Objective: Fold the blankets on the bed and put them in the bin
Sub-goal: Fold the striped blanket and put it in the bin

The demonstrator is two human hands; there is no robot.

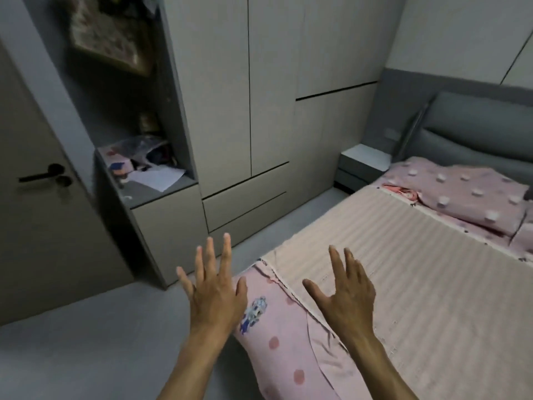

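Observation:
A pale striped blanket [403,255] lies spread flat over the bed, on top of a pink dotted sheet [282,342] with a cartoon figure. My left hand [215,287] is stretched out with spread, straight fingers above the bed's near left corner and the floor, holding nothing. My right hand [346,293] is also spread open, hovering over the blanket's near left edge. A pink quilt with white dots [467,194] lies bunched near the headboard. No bin shows in this view.
A grey padded headboard [476,134] stands at the far right with a small nightstand [363,166] beside it. Tall wardrobe doors [248,96] line the far wall. A cluttered open shelf [144,168] and a door [37,197] are on the left. Grey floor [86,342] runs beside the bed.

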